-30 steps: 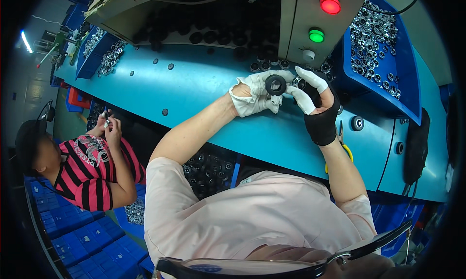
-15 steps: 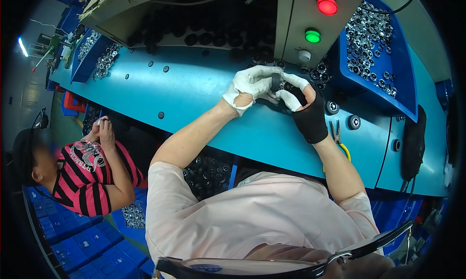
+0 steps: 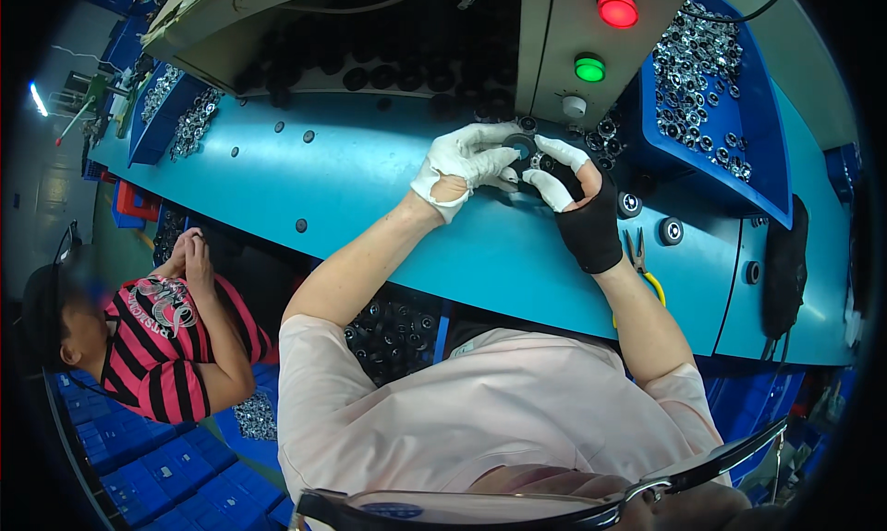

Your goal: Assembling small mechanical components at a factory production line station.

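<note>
**Up close: two gloved hands on one small black ring**

Right at the far edge of the teal workbench [image 3: 388,180], the person's hands meet over a dark round part [image 3: 523,148]. The left hand [image 3: 467,166], in a white glove, curls its fingers around the ring from the left and grips it. The right hand [image 3: 575,194], in a black wrist wrap with white fingertips, pinches the same ring from the right, forefinger raised over its top. The ring sits just in front of the grey machine panel, below the green lamp [image 3: 589,68] and the red lamp [image 3: 617,10]. A blue bin of small metal rings [image 3: 707,78] stands to the right. Yellow-handled pliers [image 3: 642,263] lie beside the right forearm. Off to the left, another person in a striped shirt [image 3: 152,346] sits with hands raised together.
</note>
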